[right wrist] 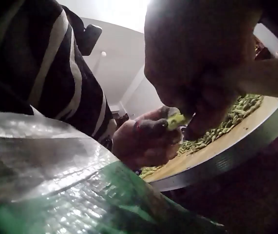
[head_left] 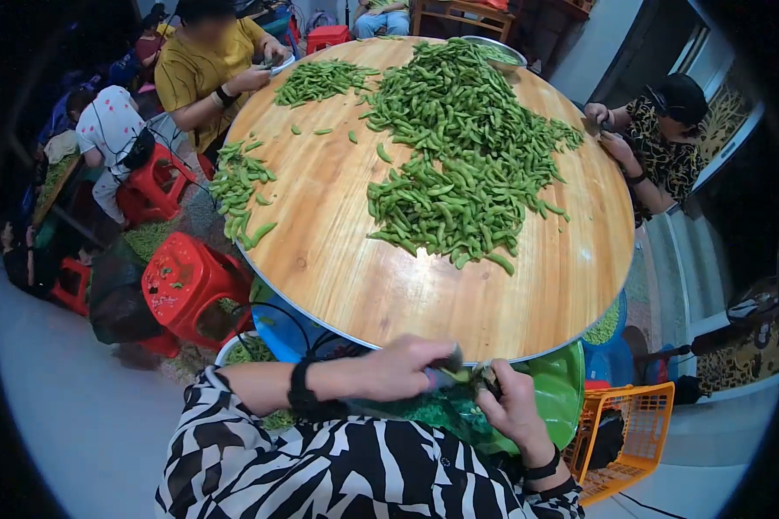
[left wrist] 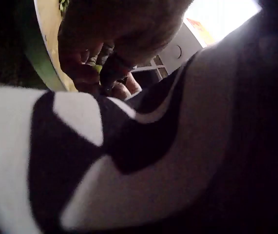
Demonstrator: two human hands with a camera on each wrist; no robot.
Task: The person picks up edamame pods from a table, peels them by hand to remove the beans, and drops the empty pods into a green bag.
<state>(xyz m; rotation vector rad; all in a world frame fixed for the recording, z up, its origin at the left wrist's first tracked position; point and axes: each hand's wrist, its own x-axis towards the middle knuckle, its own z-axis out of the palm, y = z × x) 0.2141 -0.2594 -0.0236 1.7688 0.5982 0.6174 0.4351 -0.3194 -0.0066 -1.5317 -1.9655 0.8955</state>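
Note:
Over the near table edge, the left hand (head_left: 394, 370) and the right hand (head_left: 512, 402) meet at a green pod (head_left: 459, 375). Dark coverings show on some fingertips. In the right wrist view the left hand (right wrist: 146, 139) pinches the pod (right wrist: 177, 120) between thumb and finger, while the right hand (right wrist: 202, 58), in shadow, holds its other end with curled fingers. The left wrist view shows the left hand (left wrist: 129, 31) large and dark, with a bit of the pod (left wrist: 98, 68) among the fingers. A big heap of pods (head_left: 459, 156) lies on the round wooden table (head_left: 320, 251).
Smaller pod piles lie at the table's left edge (head_left: 241, 177) and back left (head_left: 320, 80). Below the hands are a green basin (head_left: 563, 385) and green plastic. An orange crate (head_left: 645, 424) stands right, red stools (head_left: 182, 281) left. Two people sit across the table.

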